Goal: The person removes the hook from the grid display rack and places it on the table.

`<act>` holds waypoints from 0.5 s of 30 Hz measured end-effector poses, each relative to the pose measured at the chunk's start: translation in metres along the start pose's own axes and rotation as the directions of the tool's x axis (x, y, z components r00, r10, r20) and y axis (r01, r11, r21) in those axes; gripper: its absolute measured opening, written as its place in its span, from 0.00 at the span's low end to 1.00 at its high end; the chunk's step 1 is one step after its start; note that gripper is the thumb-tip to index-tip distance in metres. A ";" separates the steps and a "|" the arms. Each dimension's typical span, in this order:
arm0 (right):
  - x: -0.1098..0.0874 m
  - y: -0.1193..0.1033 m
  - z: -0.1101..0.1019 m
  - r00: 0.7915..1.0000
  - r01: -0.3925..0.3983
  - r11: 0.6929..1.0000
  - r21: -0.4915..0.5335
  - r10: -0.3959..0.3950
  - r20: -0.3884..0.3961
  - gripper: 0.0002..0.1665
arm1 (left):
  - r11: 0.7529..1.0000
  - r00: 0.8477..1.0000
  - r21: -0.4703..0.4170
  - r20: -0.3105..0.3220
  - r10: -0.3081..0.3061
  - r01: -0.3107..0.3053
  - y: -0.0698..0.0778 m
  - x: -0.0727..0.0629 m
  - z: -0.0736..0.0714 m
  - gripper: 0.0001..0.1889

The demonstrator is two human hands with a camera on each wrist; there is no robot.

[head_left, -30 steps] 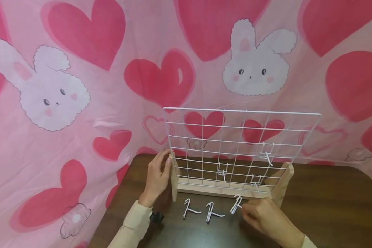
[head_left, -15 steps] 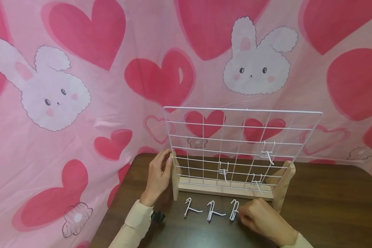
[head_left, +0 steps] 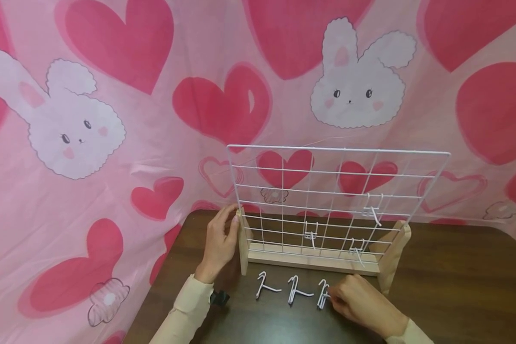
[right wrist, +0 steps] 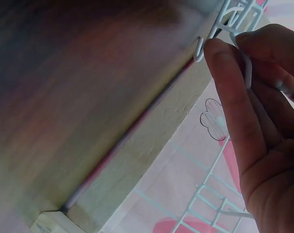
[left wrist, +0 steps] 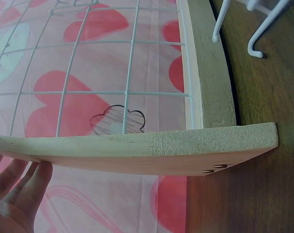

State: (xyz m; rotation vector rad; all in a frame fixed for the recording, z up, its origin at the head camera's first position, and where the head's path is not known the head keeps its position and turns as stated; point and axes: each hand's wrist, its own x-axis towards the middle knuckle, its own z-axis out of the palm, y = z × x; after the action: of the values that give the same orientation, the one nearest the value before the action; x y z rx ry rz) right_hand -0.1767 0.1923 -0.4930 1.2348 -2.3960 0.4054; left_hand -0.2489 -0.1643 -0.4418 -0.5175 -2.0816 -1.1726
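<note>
A white wire grid panel (head_left: 339,174) stands upright in a pale wooden base (head_left: 314,260). My left hand (head_left: 219,241) rests its fingertips against the outer face of the left wooden side piece (left wrist: 137,150). In front of the base, my right hand (head_left: 359,301) pinches a white wire hook (head_left: 323,294) by its prong between thumb and index finger; its double-hooked frame (right wrist: 236,17) shows beyond the fingertips in the right wrist view. To its left lie a white hook (head_left: 298,290) and another white hook (head_left: 266,285) on the table.
Three white hooks hang on the grid: an upper right hook (head_left: 373,210), a middle hook (head_left: 311,235) and a lower right hook (head_left: 358,251). Behind the brown table (head_left: 464,277) hangs a pink cloth (head_left: 155,124) with hearts and rabbits. A black object (head_left: 220,298) sits by my left wrist.
My right hand has moved slightly left and down with the hook, bringing it lower and into a row with the two hooks on the table. My left hand stays at the side piece.
</note>
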 end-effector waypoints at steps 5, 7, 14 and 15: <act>0.000 0.001 -0.001 1.000 -0.009 0.998 -0.062 0.009 -0.007 0.26 | 1.000 1.000 -0.004 0.007 -0.003 0.003 0.001 0.001 0.000 0.14; 0.000 0.001 0.000 1.000 -0.013 0.996 -0.088 0.013 -0.007 0.25 | 1.000 1.000 -0.007 0.009 -0.005 0.005 0.002 0.000 0.000 0.14; -0.001 0.002 0.002 1.000 -0.013 0.991 -0.135 0.013 0.000 0.24 | 1.000 1.000 -0.011 0.008 -0.008 0.008 0.001 0.000 -0.001 0.14; -0.001 0.002 0.002 1.000 -0.012 0.990 -0.137 0.013 0.002 0.24 | 1.000 1.000 -0.012 0.008 -0.009 0.009 0.000 0.000 -0.001 0.14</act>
State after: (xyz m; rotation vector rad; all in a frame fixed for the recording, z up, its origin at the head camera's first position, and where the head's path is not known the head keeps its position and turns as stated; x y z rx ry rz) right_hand -0.1785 0.1936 -0.4950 1.1607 -2.3910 0.2381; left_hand -0.2483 -0.1646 -0.4413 -0.5197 -2.0865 -1.1901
